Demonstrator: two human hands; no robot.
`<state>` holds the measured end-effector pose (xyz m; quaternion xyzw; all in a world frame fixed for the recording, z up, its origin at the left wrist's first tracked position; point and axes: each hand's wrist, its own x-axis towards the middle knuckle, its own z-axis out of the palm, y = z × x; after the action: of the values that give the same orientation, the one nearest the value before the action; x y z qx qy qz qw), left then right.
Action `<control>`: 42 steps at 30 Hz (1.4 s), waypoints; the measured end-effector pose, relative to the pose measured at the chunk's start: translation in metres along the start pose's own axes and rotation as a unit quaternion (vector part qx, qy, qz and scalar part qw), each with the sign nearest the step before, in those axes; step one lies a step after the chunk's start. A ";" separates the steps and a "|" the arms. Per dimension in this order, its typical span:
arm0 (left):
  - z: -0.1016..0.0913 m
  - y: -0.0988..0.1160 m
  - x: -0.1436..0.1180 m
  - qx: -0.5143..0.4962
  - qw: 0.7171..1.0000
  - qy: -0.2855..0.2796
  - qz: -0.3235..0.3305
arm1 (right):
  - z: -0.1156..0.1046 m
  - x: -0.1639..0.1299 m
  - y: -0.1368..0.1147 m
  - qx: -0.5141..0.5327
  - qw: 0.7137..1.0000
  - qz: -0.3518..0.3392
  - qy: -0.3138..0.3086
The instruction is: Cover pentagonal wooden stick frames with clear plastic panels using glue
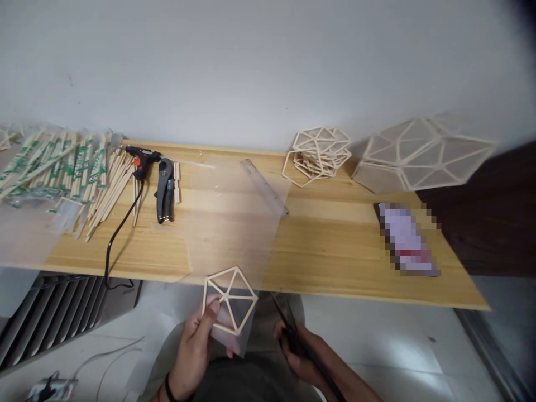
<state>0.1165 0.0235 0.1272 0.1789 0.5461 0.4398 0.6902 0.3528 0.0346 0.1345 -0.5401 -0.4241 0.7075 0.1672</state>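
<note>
My left hand (196, 340) is closed on a pentagon frame (240, 298) of pale wooden sticks, with spokes meeting at its middle. A translucent sheet (243, 340) lies behind the frame and sticks out past its lower edge. My thumb presses near the hub; most of the other fingers are hidden underneath. Lower right, my right hand (304, 357) grips dark scissors (287, 317), blades slightly apart and pointing up toward the table edge. The scissors are apart from the sheet.
On the table (335, 251) are a glue gun (144, 159), a dark hand cutter (164, 192), loose sticks (111, 192), wrapped chopsticks (54, 164), a ruler (264, 187) and a pixelated flat object (406, 240). Stick frames (320, 153) and a larger covered structure (422, 156) stand by the wall.
</note>
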 end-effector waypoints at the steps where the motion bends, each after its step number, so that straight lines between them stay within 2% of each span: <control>1: -0.001 0.000 0.000 0.005 1.000 0.003 0.000 | 0.002 0.003 0.006 -0.011 1.000 0.018 -0.017; 4: -0.004 0.001 -0.003 0.023 1.000 0.012 -0.004 | 0.004 0.003 0.008 -0.027 0.997 0.035 -0.068; 9: -0.012 0.003 -0.009 0.032 0.997 0.061 -0.027 | 0.004 -0.011 -0.021 -0.061 0.992 0.007 -0.108; 11: -0.015 0.003 -0.011 0.025 0.998 0.044 -0.036 | 0.006 -0.012 -0.032 -0.088 0.990 0.001 -0.109; 16: -0.018 0.005 -0.012 0.045 0.998 -0.050 -0.016 | 0.015 -0.006 -0.046 -0.100 0.988 -0.025 -0.111; 20: -0.013 0.006 -0.011 0.041 0.997 -0.064 -0.017 | 0.021 -0.004 -0.049 -0.075 0.991 -0.035 -0.106; 27: -0.003 0.000 -0.009 0.020 0.999 0.000 -0.027 | 0.027 -0.001 -0.047 -0.040 0.991 -0.038 -0.124; 36: 0.003 0.007 -0.011 0.020 1.000 0.010 -0.019 | 0.029 0.000 -0.048 -0.049 0.991 -0.042 -0.116; 42: 0.001 0.004 -0.012 0.020 1.000 0.003 -0.018 | 0.028 -0.001 -0.045 -0.064 0.990 -0.048 -0.117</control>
<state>0.1155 0.0164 0.1370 0.1812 0.5602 0.4169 0.6925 0.3180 0.0483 0.1716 -0.4418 -0.5105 0.7285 0.1158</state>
